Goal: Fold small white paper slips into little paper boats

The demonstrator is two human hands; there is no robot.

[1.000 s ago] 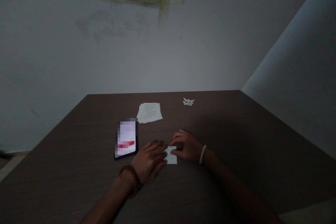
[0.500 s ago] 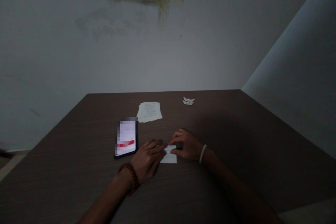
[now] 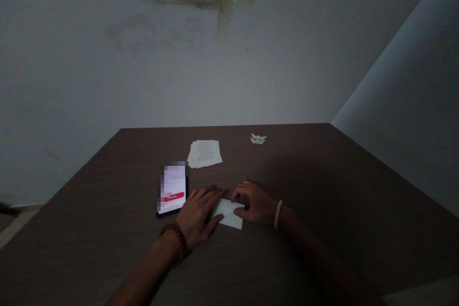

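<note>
A small folded piece of printed white paper [image 3: 230, 212] lies on the dark tabletop between my hands, turned slightly at an angle. My left hand [image 3: 200, 215], with a reddish-brown bead bracelet on its wrist, rests palm down over the paper's left edge. Its fingers are stretched out, and the thumb touches the lower left part of the sheet. At the right edge, my right hand [image 3: 255, 203], wearing a white bead bracelet, has its thumb and curled index finger on the paper in a pinch. Its other fingers are mostly hidden.
A phone [image 3: 173, 189] with a lit screen lies left of my left hand. Beyond it is a stack of printed sheets [image 3: 205, 154]. Two small folded paper boats [image 3: 258, 139] sit near the back of the table [image 3: 304, 153]. A wall [image 3: 229, 81] stands behind.
My left hand has drawn back a little to the left, uncovering more of the paper. The paper has turned from straight to a slight slant. My right hand has stayed almost in place.
</note>
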